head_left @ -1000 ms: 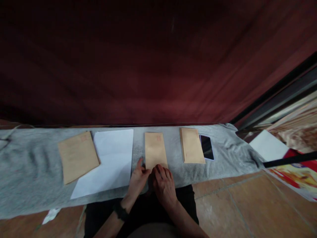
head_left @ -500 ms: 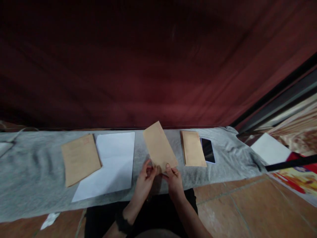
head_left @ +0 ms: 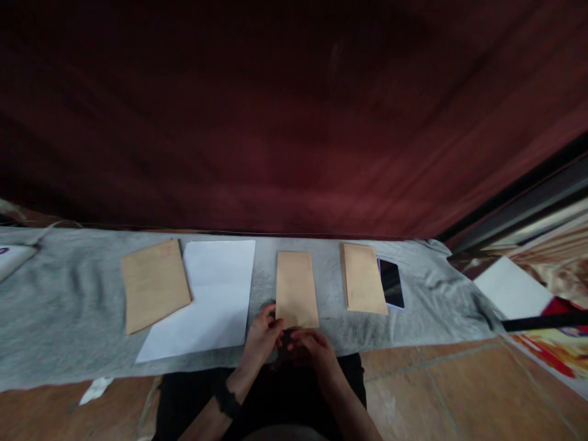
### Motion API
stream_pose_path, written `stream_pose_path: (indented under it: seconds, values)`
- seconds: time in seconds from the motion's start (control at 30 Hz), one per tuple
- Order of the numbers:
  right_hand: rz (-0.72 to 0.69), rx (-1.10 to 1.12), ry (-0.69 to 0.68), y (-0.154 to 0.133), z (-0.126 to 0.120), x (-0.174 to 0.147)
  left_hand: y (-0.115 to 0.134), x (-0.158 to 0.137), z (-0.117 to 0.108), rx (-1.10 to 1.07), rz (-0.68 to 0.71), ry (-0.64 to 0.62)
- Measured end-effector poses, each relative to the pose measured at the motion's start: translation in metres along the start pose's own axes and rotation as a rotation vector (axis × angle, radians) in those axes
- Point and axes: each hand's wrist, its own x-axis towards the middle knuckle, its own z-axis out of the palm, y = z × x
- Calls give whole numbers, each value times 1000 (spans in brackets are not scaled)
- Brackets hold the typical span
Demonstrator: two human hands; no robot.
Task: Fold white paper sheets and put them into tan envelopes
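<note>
A brown paper envelope [head_left: 296, 288] lies upright in front of me on the grey cloth, its lower edge toward me. My left hand [head_left: 265, 334] is closed at its lower left corner, thumb by the bottom edge and fingers along the side. Just below the envelope's lower right edge, my right hand [head_left: 316, 350] reaches leftward with fingers apart, holding nothing that I can see. To the right rests a stack of brown envelopes [head_left: 364, 278]. On the left, another pile of brown envelopes [head_left: 156, 286] overlaps some white paper sheets [head_left: 215, 288].
A phone [head_left: 391, 283] lies beside the right stack, partly under it. The grey cloth [head_left: 432, 300] covers a long narrow surface against a dark red panel [head_left: 294, 153]. A white object [head_left: 13, 260] with a cable sits far left. Tiled floor [head_left: 413, 386] shows below.
The envelope has come down from a tilted, raised position to lie straight on the cloth. My right hand has let go of its lower edge. The view has shifted slightly.
</note>
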Motion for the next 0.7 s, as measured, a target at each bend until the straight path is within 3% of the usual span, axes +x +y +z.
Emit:
stream_pose_path:
  seconds: [0.13,0.27,0.37,0.47,0.53,0.6,0.7]
  values:
    - [-528,-551,131,7,-14,-7,-2,-7,2,118,-5,19]
    - [-914,-1122,88,12,-29,-4,1,-14,2,243,12,18]
    - [-978,-1376,43,15,-35,0,1,-18,-3,446,77,86]
    - [-962,-1466,45,17,-36,0,4,-18,-4,577,286,227]
    - [-958,-1489,42,18,-35,0,11,-12,3,631,488,187]
    - [-961,-1484,53,20,-33,0,19,1,14,747,685,61]
    - [-974,-1445,90,25,-32,1,29,29,34,943,836,-35]
